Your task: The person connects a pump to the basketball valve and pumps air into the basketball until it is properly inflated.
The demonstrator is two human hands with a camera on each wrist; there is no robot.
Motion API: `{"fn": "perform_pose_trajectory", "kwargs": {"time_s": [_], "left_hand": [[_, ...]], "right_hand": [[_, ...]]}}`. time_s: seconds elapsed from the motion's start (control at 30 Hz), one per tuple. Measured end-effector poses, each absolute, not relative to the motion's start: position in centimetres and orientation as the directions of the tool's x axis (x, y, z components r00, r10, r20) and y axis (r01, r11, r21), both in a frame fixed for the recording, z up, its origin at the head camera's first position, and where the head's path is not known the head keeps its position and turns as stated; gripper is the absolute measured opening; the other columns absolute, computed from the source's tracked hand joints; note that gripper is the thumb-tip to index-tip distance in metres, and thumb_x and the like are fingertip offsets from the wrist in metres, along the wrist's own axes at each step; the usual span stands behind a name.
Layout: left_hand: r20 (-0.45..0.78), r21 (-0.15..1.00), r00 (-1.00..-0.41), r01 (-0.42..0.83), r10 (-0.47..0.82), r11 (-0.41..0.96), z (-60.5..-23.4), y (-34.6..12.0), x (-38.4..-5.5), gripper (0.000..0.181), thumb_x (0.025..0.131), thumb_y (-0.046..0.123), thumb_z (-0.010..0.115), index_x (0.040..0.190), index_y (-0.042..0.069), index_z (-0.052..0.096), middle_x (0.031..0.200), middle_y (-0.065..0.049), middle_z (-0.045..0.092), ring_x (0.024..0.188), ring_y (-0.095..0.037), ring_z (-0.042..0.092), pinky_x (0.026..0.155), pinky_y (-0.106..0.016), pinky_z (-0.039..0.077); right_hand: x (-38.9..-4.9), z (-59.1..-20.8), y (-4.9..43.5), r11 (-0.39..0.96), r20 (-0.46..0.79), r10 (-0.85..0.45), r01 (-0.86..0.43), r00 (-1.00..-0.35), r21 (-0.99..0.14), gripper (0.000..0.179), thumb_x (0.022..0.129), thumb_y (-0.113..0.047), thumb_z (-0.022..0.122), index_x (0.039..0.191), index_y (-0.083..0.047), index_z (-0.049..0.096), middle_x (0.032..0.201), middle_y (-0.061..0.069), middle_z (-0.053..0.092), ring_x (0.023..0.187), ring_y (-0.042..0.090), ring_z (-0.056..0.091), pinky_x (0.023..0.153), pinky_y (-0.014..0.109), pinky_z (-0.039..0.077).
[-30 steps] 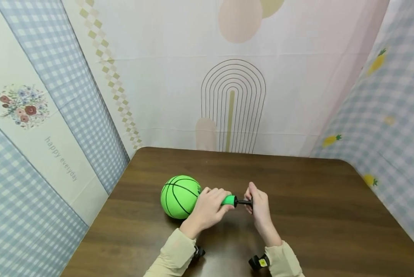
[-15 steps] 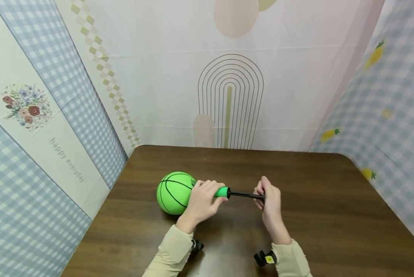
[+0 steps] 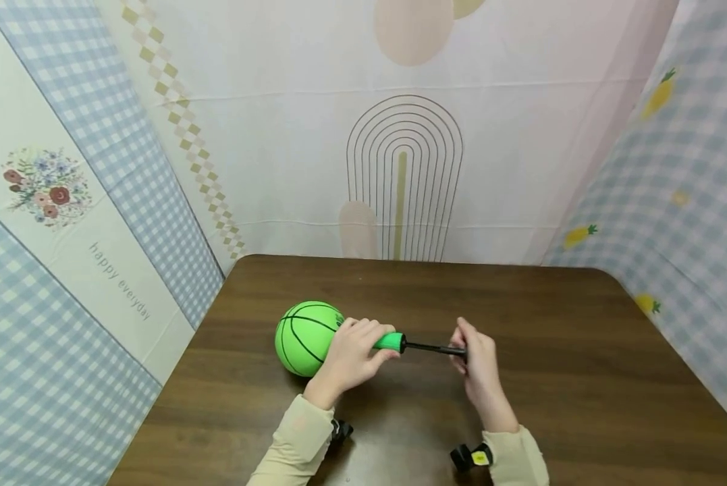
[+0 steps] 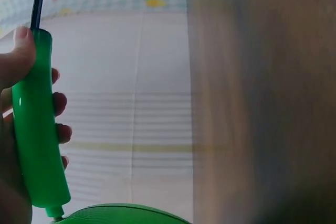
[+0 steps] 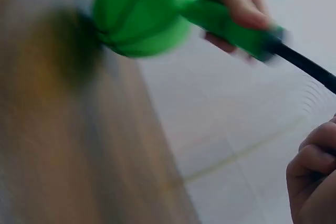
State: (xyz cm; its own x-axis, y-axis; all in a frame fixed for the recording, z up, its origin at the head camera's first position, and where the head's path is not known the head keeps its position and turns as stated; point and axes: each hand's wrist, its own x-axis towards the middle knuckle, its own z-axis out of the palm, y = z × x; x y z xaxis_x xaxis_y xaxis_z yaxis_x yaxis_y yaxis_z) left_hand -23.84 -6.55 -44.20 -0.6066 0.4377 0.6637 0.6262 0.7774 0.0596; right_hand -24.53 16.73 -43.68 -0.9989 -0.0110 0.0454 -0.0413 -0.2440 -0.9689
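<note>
A green ball with black seams (image 3: 305, 341) rests on the table, left of both hands. Against its right side, a green hand pump (image 3: 389, 341) lies roughly level, its nozzle end meeting the ball in the left wrist view. My left hand (image 3: 352, 351) grips the pump's barrel (image 4: 39, 129), thumb on one side and fingers round the other. To the right, the black rod (image 3: 433, 348) stands well out of the barrel. My right hand (image 3: 480, 361) holds the handle at the rod's end with curled fingers; the handle is mostly hidden by them.
The brown wooden table (image 3: 582, 378) spreads out around the hands. Behind it hangs a pale printed cloth (image 3: 278, 155), with checked cloths (image 3: 673, 236) at the sides. A black wrist camera (image 3: 469, 457) sits beneath the right forearm, another (image 3: 340, 432) beneath the left.
My right hand has moved right, drawing the rod farther out of the barrel, then dipped slightly toward me. The left hand keeps its grip on the pump, and the head view has shifted a little.
</note>
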Motion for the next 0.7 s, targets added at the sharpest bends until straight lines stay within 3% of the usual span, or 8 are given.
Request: {"fn": "perform_pose_trajectory", "kwargs": {"time_s": [0.1, 0.23, 0.37, 0.5, 0.7], "left_hand": [[0.706, 0.093, -0.603, 0.598, 0.371, 0.796, -44.0, -7.1, -24.3, 0.037, 0.081, 0.044, 0.070, 0.106, 0.017, 0.068, 0.087, 0.007, 0.067, 0.077, -0.010, 0.059, 0.074, -0.028, 0.043], [0.726, 0.150, -0.613, 0.582, 0.311, 0.799, -43.7, -7.2, -24.9, 0.038, 0.088, 0.048, 0.062, 0.107, 0.016, 0.067, 0.088, 0.006, 0.067, 0.077, -0.011, 0.060, 0.070, -0.027, 0.041], [0.709, 0.135, -0.618, 0.590, 0.338, 0.796, -43.9, -6.1, -25.4, 0.039, 0.090, 0.049, 0.059, 0.108, 0.016, 0.067, 0.090, 0.006, 0.068, 0.078, -0.011, 0.061, 0.070, -0.027, 0.042], [0.692, 0.113, -0.628, 0.581, 0.356, 0.806, -44.4, -4.5, -25.6, 0.035, 0.084, 0.044, 0.068, 0.106, 0.016, 0.067, 0.090, 0.007, 0.069, 0.076, -0.009, 0.060, 0.070, -0.027, 0.042], [0.710, 0.139, -0.634, 0.554, 0.308, 0.821, -44.9, -2.5, -25.7, 0.032, 0.086, 0.041, 0.065, 0.107, 0.016, 0.066, 0.090, 0.006, 0.068, 0.078, -0.011, 0.061, 0.070, -0.027, 0.042]], "right_hand": [[-24.6, -42.7, 18.6, -0.212, 0.160, 0.039, -0.164, -0.986, -0.963, 0.037, 0.103, -0.022, 0.044, 0.069, -0.009, 0.051, 0.048, -0.007, 0.038, 0.037, 0.007, 0.034, 0.039, 0.027, 0.024], [-24.5, -42.1, 19.8, 0.137, 0.336, -0.019, -0.336, -0.942, -0.932, 0.016, 0.103, -0.017, 0.044, 0.097, -0.002, 0.048, 0.060, 0.001, 0.047, 0.047, 0.014, 0.045, 0.045, 0.027, 0.040], [-24.6, -42.1, 19.6, 0.362, 0.481, -0.027, -0.457, -0.876, -0.812, 0.018, 0.103, -0.014, 0.042, 0.115, -0.004, 0.051, 0.069, 0.008, 0.055, 0.054, 0.010, 0.051, 0.052, 0.024, 0.044], [-25.3, -42.4, 18.5, 0.496, 0.638, 0.048, -0.536, -0.768, -0.683, 0.016, 0.101, -0.009, 0.045, 0.103, -0.006, 0.060, 0.070, 0.006, 0.056, 0.058, 0.005, 0.046, 0.055, 0.022, 0.039], [-26.6, -43.3, 16.1, 0.501, 0.738, 0.044, -0.624, -0.674, -0.600, 0.017, 0.097, -0.001, 0.050, 0.080, -0.002, 0.051, 0.065, 0.003, 0.045, 0.057, 0.003, 0.037, 0.052, 0.021, 0.034]]}}
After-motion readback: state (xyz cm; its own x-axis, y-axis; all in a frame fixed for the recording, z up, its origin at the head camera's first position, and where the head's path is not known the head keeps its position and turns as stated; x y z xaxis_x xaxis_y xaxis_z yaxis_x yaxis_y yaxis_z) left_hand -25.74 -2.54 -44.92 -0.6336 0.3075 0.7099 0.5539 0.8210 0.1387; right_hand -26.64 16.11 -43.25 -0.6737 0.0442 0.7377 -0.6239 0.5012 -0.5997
